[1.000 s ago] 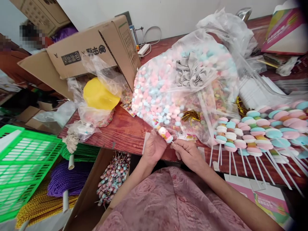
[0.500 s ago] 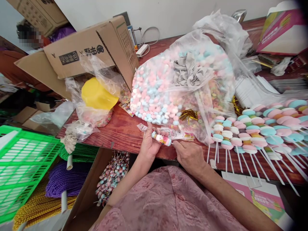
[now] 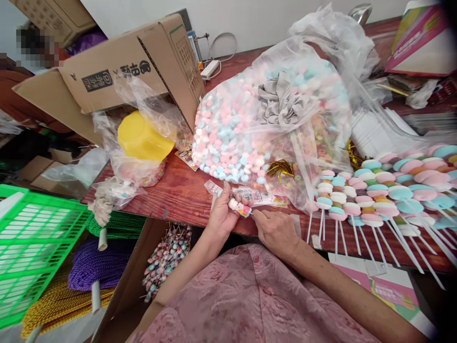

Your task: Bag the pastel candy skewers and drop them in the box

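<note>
A short marshmallow skewer [image 3: 240, 208] in a clear printed wrapper lies across the fingers of my left hand [image 3: 220, 216], which are closed round its upper part. My right hand [image 3: 276, 232] pinches at its lower end, where the stick comes out; the fingertips partly hide the stick. Just behind both hands, flat printed wrappers [image 3: 264, 196] rest on the red wooden table [image 3: 178, 197]. Beyond them sits a big clear bag of pink, white and blue marshmallows [image 3: 228, 128].
Several marshmallow skewers [image 3: 371, 195] lie piled at right, sticks overhanging the table edge. At left are a cardboard box [image 3: 117, 71] and a yellow bowl [image 3: 143, 136] in plastic. Below, a carton holds many finished skewers [image 3: 167, 262] beside a green basket [image 3: 32, 247]. A person sits far left.
My right hand has shifted slightly left towards my left hand. The printed wrapper now covers more of the skewer's lower end. The view has moved a little.
</note>
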{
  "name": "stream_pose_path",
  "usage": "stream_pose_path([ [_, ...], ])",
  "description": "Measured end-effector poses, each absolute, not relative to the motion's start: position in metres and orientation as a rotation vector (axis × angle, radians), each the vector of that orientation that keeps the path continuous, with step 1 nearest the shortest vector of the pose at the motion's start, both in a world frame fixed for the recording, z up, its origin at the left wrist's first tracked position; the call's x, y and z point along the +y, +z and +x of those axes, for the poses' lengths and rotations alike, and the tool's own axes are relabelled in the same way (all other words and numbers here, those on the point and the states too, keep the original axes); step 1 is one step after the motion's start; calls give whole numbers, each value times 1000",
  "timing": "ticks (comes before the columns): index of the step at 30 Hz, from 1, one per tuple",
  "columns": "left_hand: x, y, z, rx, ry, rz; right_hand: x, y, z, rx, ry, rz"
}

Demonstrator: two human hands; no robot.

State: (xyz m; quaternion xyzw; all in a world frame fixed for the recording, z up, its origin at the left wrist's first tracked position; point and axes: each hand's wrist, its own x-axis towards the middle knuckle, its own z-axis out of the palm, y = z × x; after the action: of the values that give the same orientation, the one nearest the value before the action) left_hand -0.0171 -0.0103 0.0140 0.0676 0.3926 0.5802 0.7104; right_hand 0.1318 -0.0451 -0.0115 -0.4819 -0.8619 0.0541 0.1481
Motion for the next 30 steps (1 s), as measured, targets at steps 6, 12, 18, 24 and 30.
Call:
stream_pose_path([
  [6,-23,4,-8,749,1346,229,-44,2,119,-2436,530,-1460],
  [12,-17,16,-18,709,1424,108,-39,7,133,-2126,797,-1324],
  [18,-22,10,-16,666,1412,135,-52,-1,140,-2236,669,-1293],
  [24,-31,6,5,710,1308,174,-55,-6,122,-2233,549,-1263],
  [30,-30,7,15,782,1379,225,-47,-14,115,-2155,389,-1300],
])
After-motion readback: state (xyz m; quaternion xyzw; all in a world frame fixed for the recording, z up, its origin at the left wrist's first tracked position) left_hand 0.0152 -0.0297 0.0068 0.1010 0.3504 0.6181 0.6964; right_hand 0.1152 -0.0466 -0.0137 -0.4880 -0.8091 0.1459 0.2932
